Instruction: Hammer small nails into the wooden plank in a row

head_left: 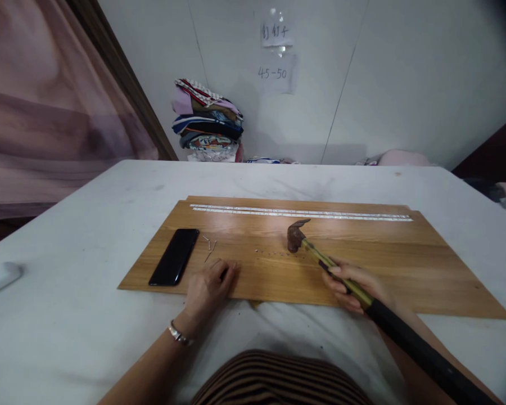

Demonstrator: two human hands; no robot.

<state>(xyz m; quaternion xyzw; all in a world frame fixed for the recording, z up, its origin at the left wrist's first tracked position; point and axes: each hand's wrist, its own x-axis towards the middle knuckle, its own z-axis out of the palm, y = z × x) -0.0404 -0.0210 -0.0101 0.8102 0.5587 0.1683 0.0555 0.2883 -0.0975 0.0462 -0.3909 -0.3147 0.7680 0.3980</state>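
My right hand [362, 287] is wrapped round the yellow and black handle of a claw hammer [296, 237]. Its rusty head is over the middle of a wooden board [362, 247], and the long black grip runs back along my forearm. My left hand [208, 284] rests at the board's near edge with its fingers curled in; whether anything is inside them is hidden. Just beyond it several loose nails [209, 247] lie scattered. Between my hands, a row of small nail heads [281, 254] dots the wood, leading toward the hammer head.
A black phone [175, 257] lies on the board's left part. Two pale measuring strips [299, 214] run along its far side. The white table [76, 236] carries a white object [2, 278] at far left. Folded clothes [208, 121] are stacked by the wall.
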